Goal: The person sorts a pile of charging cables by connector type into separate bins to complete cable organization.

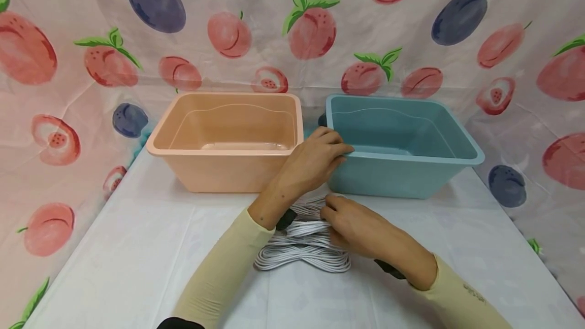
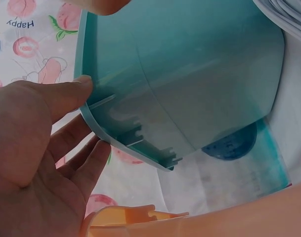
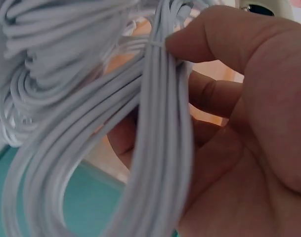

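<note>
My left hand (image 1: 315, 160) reaches to the near left corner of a teal plastic bin (image 1: 388, 177). In the left wrist view its thumb lies on top of the bin's rim (image 2: 102, 132) and the fingers curl beneath it. Below, my right hand (image 1: 358, 225) is at a pile of coiled white cables (image 1: 301, 257) on the table. The right wrist view shows thumb and fingers pinching one cable bundle (image 3: 162, 128) at its tied middle, with more coils beside it.
A peach-coloured bin (image 1: 228, 171) stands left of the teal one, a narrow gap between them. Both rest on a white-covered table (image 1: 137, 258). Behind hangs a fruit-print cloth (image 1: 269, 14). My left forearm crosses in front of the peach bin's right side.
</note>
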A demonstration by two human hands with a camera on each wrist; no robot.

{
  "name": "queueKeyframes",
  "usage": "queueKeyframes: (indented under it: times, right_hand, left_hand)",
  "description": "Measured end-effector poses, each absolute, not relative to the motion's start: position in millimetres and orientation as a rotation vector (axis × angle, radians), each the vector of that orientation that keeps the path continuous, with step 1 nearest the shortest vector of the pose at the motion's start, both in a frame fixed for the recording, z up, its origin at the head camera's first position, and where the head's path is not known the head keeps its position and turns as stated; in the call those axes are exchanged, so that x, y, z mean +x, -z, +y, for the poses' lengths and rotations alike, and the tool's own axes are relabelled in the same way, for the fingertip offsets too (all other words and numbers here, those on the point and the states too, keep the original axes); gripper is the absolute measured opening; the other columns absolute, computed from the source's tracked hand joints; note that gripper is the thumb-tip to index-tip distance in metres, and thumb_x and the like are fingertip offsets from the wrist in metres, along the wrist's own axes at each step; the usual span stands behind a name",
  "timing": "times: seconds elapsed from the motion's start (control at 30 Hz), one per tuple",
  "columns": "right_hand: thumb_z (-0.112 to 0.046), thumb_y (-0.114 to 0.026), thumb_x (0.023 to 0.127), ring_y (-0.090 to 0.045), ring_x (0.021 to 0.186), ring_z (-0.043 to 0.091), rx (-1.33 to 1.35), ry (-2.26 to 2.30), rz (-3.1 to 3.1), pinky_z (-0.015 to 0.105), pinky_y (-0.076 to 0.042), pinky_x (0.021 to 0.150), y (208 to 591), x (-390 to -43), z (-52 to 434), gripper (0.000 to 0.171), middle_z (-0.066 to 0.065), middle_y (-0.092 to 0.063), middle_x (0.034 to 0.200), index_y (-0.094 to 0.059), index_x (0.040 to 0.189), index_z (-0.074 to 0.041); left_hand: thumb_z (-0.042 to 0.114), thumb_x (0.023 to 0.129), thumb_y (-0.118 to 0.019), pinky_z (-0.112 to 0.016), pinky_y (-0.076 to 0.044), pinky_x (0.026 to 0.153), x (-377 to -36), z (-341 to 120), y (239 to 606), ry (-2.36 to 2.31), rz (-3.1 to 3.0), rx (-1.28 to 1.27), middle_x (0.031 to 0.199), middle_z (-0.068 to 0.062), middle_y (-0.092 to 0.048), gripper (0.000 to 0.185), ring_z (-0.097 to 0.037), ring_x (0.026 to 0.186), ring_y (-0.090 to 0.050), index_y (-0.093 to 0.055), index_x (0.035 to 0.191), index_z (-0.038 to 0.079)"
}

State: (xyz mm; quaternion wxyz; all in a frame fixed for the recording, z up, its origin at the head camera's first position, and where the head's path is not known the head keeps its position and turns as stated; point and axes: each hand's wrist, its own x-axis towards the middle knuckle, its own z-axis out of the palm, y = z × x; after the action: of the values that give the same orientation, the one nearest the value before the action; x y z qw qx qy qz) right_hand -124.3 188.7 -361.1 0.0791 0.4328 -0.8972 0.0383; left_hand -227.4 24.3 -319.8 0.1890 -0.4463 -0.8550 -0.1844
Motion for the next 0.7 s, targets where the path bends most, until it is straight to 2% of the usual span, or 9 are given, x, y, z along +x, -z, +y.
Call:
queueKeyframes:
  times: [0.2,0.43,0.7]
  right_hand:
    - [-0.002,-0.082,0.084,-0.05,0.075,0.013,1.309,-0.144,-2.723,0.028,-0.047,0.068,353.9,-124.6,195.4,0.022,0.0,-0.052,0.09,-0.064,0.093,-0.01]
    - [-0.001,-0.086,0.08,-0.061,0.083,0.017,1.288,-0.153,-2.702,0.038,-0.054,0.077,342.9,-123.8,203.6,0.027,-0.002,-0.063,0.091,-0.067,0.095,-0.011]
    - [-0.003,-0.09,0.075,-0.061,0.087,0.017,1.22,-0.178,-2.618,0.038,-0.051,0.076,328.0,-123.2,217.7,0.031,-0.002,-0.063,0.093,-0.071,0.098,-0.012]
  left_hand:
    - [0.02,0.107,-0.067,-0.029,-0.05,0.106,-227.1,24.2,320.1,0.522,-2.406,-1.253,0.121,-0.002,-0.071,0.025,-0.022,0.127,-0.055,-0.078,0.129,0.018]
    - [0.019,0.107,-0.067,-0.029,-0.051,0.104,-226.8,24.4,321.0,0.52,-2.396,-1.252,0.12,-0.001,-0.071,0.025,-0.022,0.127,-0.055,-0.078,0.128,0.018]
    - [0.02,0.107,-0.065,-0.028,-0.051,0.103,-226.0,24.8,321.3,0.502,-2.396,-1.246,0.121,-0.001,-0.07,0.025,-0.021,0.126,-0.055,-0.077,0.129,0.019]
